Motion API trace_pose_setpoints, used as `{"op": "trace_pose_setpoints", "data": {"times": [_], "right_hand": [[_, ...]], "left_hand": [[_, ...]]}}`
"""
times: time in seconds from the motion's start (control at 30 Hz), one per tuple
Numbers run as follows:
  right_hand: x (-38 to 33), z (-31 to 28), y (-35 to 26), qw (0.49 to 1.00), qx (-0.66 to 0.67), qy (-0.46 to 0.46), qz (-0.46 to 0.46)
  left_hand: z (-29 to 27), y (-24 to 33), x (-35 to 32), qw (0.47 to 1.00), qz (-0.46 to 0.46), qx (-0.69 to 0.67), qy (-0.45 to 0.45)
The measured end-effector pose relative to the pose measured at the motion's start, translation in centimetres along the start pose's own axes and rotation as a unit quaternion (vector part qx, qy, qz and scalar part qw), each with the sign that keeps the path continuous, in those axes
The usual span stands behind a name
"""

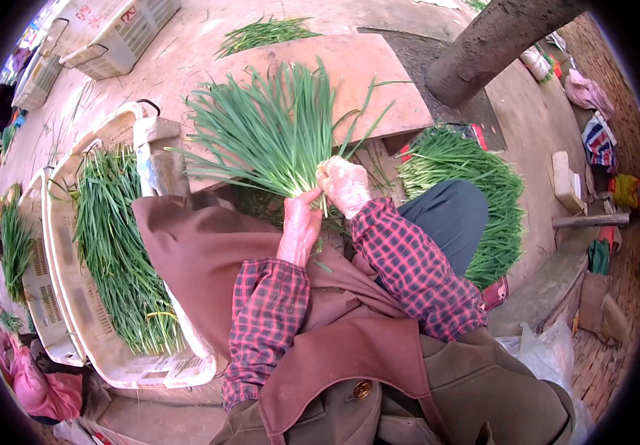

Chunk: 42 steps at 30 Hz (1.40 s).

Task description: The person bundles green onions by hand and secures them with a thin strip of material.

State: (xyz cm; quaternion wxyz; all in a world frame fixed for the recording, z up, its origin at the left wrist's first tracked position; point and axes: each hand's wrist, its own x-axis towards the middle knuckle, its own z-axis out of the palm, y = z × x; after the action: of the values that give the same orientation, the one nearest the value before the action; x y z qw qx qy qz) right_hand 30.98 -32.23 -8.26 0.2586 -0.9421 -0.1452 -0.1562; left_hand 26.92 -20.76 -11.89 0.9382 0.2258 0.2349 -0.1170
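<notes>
A fanned-out bunch of long green garlic chives [275, 126] lies over a low, pinkish board [383, 85], its pale stem ends toward me. My left hand [301, 226] is closed round those stem ends from the near side. On their right, my right hand [343, 185] is curled with its fingertips pressed at the same pale ends; what sits inside its fingers is partly hidden. A few loose blades stick out to the right of the bunch. A large heap of chives [475, 196] lies beside my right knee.
Left of me, a pale plastic crate [138, 383] holds more chives [123, 259], with another crate [42, 297] beyond it. Stacked crates [116, 44] stand at the far left. A thick wooden post [498, 48] rises behind the board. Some chives [268, 33] lie on the ground beyond it.
</notes>
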Motion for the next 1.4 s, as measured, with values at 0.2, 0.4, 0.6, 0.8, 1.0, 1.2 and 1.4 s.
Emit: {"op": "trace_pose_setpoints", "data": {"times": [0.2,0.4,0.6,0.8,1.0,1.2,1.4], "right_hand": [[1.2,-1.8,1.4,0.849,0.393,-0.076,0.344],[1.5,-2.8,1.4,0.868,0.335,0.020,0.366],[0.1,-2.4,-0.4,0.997,0.043,-0.062,0.022],[-0.8,-0.2,0.1,0.998,-0.042,-0.050,0.018],[0.4,-1.3,0.5,0.955,0.146,-0.137,0.219],[0.7,-3.4,1.0,0.712,0.548,-0.005,0.439],[-1.3,-3.4,1.5,0.913,0.314,0.008,0.261]], "left_hand": [[1.6,0.7,-1.1,0.998,-0.021,0.056,-0.021],[1.2,0.6,-0.8,0.998,-0.031,0.038,-0.029],[0.8,-0.1,-0.5,1.000,0.000,0.017,-0.002],[-0.4,-1.2,0.6,0.998,0.039,0.040,0.001],[0.0,-0.7,-0.2,0.996,0.032,0.082,-0.008],[1.2,0.4,-1.0,0.994,0.001,0.102,-0.031],[1.3,-0.1,-0.9,0.995,-0.005,0.094,-0.020]]}}
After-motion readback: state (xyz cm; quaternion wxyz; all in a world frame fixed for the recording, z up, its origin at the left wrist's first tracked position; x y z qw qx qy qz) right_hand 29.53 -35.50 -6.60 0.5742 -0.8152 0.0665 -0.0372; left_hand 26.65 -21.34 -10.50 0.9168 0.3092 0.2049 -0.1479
